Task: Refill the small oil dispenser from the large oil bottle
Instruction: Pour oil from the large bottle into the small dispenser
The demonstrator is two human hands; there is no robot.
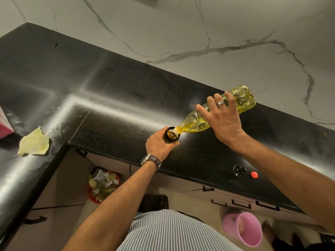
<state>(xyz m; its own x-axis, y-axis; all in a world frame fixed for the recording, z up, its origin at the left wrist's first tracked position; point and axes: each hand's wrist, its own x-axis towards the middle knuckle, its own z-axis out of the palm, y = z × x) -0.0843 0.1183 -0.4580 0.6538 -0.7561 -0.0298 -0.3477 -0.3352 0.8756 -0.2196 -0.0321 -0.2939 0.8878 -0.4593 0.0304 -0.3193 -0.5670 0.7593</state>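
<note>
The large clear oil bottle point(195, 122), filled with yellow oil, is tipped neck-down to the left. My right hand point(223, 116) grips its middle from above. Its mouth sits at the open top of the small dark amber dispenser point(172, 135), which stands on the black counter point(117, 105). My left hand point(159, 144) is curled round the dispenser's body, hiding most of it. Oil shows inside the dispenser's opening. The dispenser's black spout lid point(239, 170) and the bottle's red cap point(254, 175) lie near the counter's front edge at the right.
A crumpled yellow cloth point(34, 143) lies on the counter's left wing beside a pink and white pack point(4, 126). Below the counter stand a red bin full of scraps point(103, 184) and a pink bucket point(243, 229). A marble wall backs the counter.
</note>
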